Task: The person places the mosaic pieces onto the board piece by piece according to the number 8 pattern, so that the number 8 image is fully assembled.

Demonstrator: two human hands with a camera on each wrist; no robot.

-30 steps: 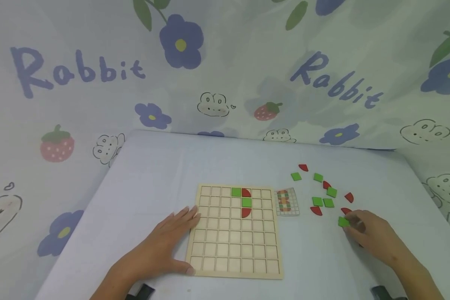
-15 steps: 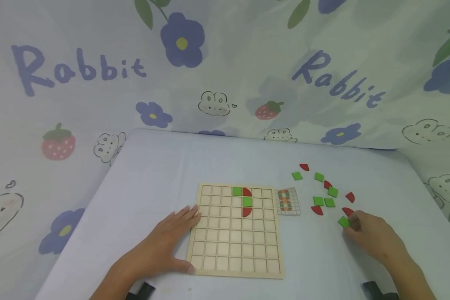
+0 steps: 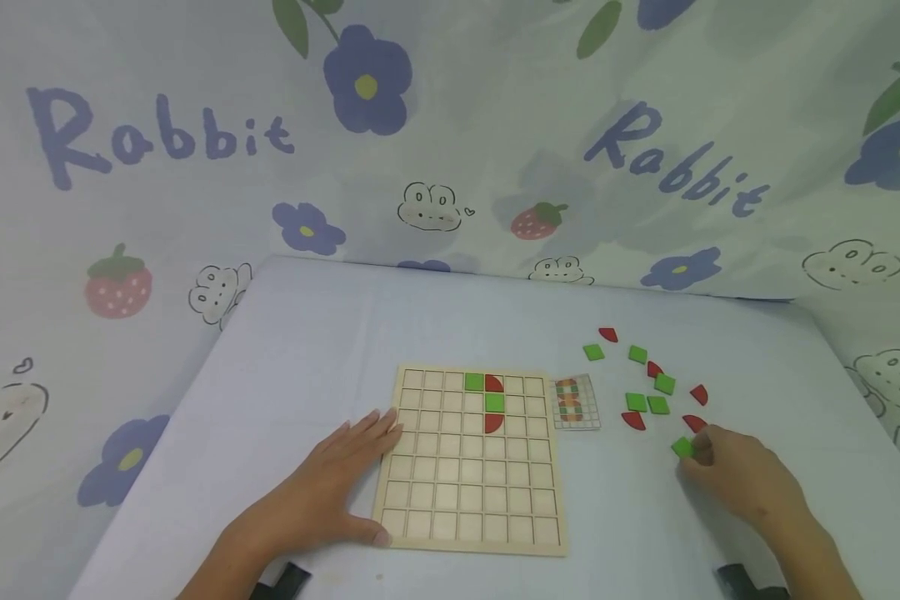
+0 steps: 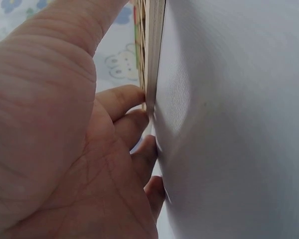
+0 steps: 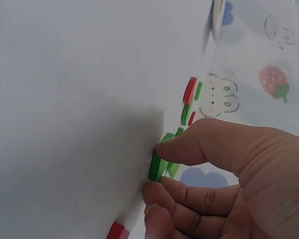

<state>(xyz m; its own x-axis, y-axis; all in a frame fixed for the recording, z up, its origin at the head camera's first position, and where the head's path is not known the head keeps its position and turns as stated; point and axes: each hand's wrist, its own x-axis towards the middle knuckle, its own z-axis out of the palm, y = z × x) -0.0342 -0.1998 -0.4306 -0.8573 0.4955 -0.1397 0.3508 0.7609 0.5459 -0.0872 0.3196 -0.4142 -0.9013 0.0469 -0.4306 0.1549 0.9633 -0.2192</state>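
The right hand (image 3: pixel 742 483) pinches a green square tile (image 3: pixel 682 447) between thumb and fingertips, to the right of the wooden grid board (image 3: pixel 471 500) and at the near edge of the loose tiles (image 3: pixel 648 383). In the right wrist view the tile (image 5: pixel 158 164) appears tipped up on one edge against the white tabletop (image 3: pixel 322 333), though the close angle makes it hard to tell whether it has left the surface. The left hand (image 3: pixel 322 492) lies flat, fingers straight, against the board's left edge; it steadies the board and grips nothing. A sound lift probably depends on a firm hold on opposite tile edges and a clean vertical rise, clear of the red quarter-round piece (image 3: pixel 693 422) just beyond. The board already carries two green and two red pieces in its upper rows. A small pattern card (image 3: pixel 574 403) lies just right of the board. The backdrop fabric (image 3: pixel 157 142) reads "Rabbit" twice.
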